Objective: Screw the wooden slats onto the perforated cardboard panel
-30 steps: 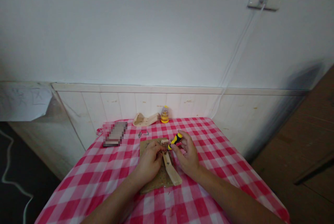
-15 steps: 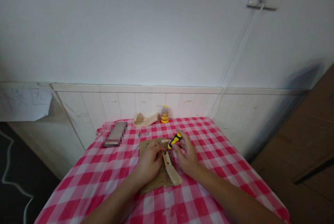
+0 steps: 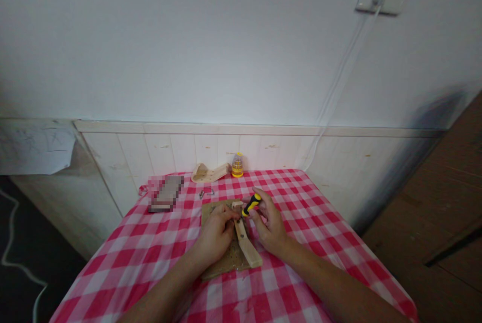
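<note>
In my right hand (image 3: 271, 225) is a screwdriver (image 3: 251, 204) with a yellow and black handle, held at a slant with its lower end pointing down at a pale wooden piece (image 3: 248, 250). That angled piece lies on a brown board (image 3: 222, 268), and dark screws or holes show along its face. My left hand (image 3: 217, 231) is closed at the upper part of the wood, fingertips close to the screwdriver's tip. Those fingers hide the tip and anything small they may pinch. The wood's blocky far end (image 3: 237, 205) shows just beyond them.
A red-and-white checked cloth (image 3: 301, 283) covers the table. Towards the back are a curved wooden part (image 3: 209, 175), a yellow bit container (image 3: 237, 166) and small metal pieces (image 3: 207, 192). A pixelated flat object (image 3: 167, 195) lies at left. The wall (image 3: 226, 62) bounds the far side.
The screwdriver's handle has turned slightly in my right hand, and the fingers on it have shifted a little. My left hand and the wooden piece stay in place.
</note>
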